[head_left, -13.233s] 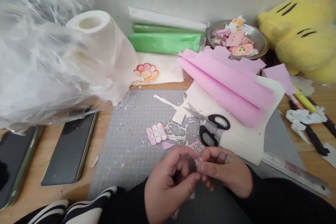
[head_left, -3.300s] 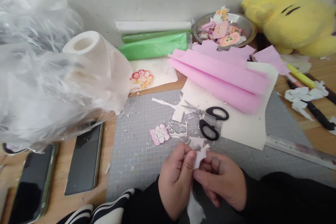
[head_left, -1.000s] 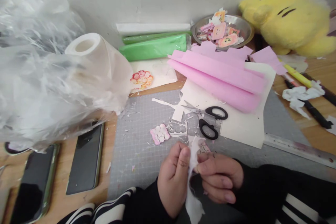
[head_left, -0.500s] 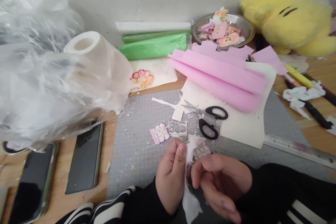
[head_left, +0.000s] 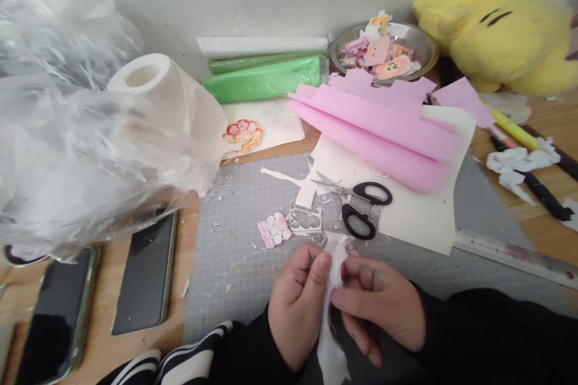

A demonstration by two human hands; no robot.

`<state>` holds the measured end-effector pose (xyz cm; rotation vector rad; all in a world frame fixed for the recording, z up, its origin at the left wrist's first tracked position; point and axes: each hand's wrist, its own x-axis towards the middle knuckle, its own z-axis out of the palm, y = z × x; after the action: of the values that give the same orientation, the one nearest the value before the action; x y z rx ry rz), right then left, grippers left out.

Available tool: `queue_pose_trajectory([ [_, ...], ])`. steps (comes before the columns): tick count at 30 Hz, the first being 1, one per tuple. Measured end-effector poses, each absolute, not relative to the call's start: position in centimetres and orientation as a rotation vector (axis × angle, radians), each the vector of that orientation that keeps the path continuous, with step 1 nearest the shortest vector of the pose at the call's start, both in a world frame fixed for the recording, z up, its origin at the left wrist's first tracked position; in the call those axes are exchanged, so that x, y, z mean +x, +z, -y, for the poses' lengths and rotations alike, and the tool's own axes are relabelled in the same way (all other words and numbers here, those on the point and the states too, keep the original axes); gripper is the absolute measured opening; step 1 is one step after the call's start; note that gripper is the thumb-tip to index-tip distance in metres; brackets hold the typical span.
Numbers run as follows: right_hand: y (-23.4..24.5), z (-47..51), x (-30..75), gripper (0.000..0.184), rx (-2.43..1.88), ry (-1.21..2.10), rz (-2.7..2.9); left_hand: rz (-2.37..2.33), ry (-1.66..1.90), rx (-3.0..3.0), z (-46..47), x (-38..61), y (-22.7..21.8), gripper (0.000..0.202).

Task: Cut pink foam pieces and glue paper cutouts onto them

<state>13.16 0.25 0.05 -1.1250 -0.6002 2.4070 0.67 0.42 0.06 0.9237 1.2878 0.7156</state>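
Just on our side of the scissors (head_left: pixel 361 210), our right hand (head_left: pixel 379 307), loose half a second ago, has closed its grip again on the white paper strip (head_left: pixel 335 260) that our left hand (head_left: pixel 295 304) pinches tightly, so both now hold it between them.

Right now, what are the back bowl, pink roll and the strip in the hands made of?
Bowl: likely steel, shiny glints. Pink roll: probably crepe or foam sheet, matte, soft folds. White strip pinched by left hand and right hand: thin paper or backing film, limp, translucent.
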Motion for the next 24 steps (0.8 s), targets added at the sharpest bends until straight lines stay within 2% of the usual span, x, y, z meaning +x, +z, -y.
queue_pose_trajectory([
  [7, -0.4, -1.0, 13.4, 0.008, -0.947, 2.561, 0.321, -1.257, 0.792, 0.783, -0.6, 1.0, 0.4, 0.028],
  [12, -1.2, -0.8, 13.6, 0.009, -0.815, 2.537, 0.199, -1.324, 0.733, 0.757, -0.7, 1.1, 0.7, 0.028],
  [19, -0.1, -0.7, 13.0, 0.026, -1.048, 2.503, 0.456, -1.305, 0.774, 0.831, -0.6, 0.9, 0.4, 0.028],
  [24, 0.3, -0.2, 12.8, 0.020, -1.176, 2.369, 0.626, -1.313, 0.749, 0.893, -0.5, 0.9, 0.4, 0.027],
])
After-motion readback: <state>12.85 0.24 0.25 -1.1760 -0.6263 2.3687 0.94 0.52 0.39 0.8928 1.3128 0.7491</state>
